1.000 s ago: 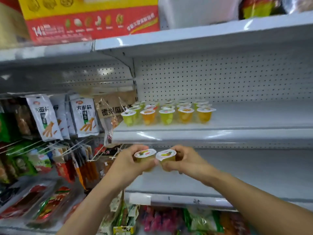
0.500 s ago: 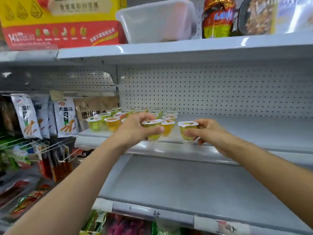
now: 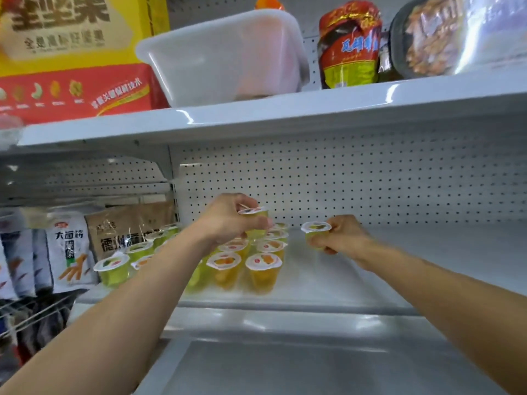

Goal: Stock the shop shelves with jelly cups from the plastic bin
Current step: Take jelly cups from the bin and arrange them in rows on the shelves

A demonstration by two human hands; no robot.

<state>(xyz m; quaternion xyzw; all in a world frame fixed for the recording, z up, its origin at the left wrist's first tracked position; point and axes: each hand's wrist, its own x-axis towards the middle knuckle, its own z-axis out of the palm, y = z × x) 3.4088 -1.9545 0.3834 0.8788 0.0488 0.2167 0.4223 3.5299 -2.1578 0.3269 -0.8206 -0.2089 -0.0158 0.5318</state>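
My left hand [image 3: 228, 218] grips a green jelly cup [image 3: 254, 214] held above the back rows of cups. My right hand [image 3: 342, 238] grips another green jelly cup [image 3: 315, 230], low over the bare white middle shelf [image 3: 427, 269], just right of the group. Several green and orange jelly cups [image 3: 263, 270] with white foil lids stand in rows on the shelf's left part; my left forearm hides some of them. A translucent plastic bin [image 3: 222, 58] sits on the shelf above.
The pegboard back wall [image 3: 370, 178] closes the shelf behind. Snack bags [image 3: 68, 249] hang on hooks to the left. A red and yellow box [image 3: 74, 67] and packaged goods [image 3: 349, 44] flank the bin above. A lower shelf [image 3: 313, 366] lies below.
Both hands rose from below the shelf edge and reached in over the shelf. They moved apart: the left hand went back over the cup rows, the right out to the bare area.
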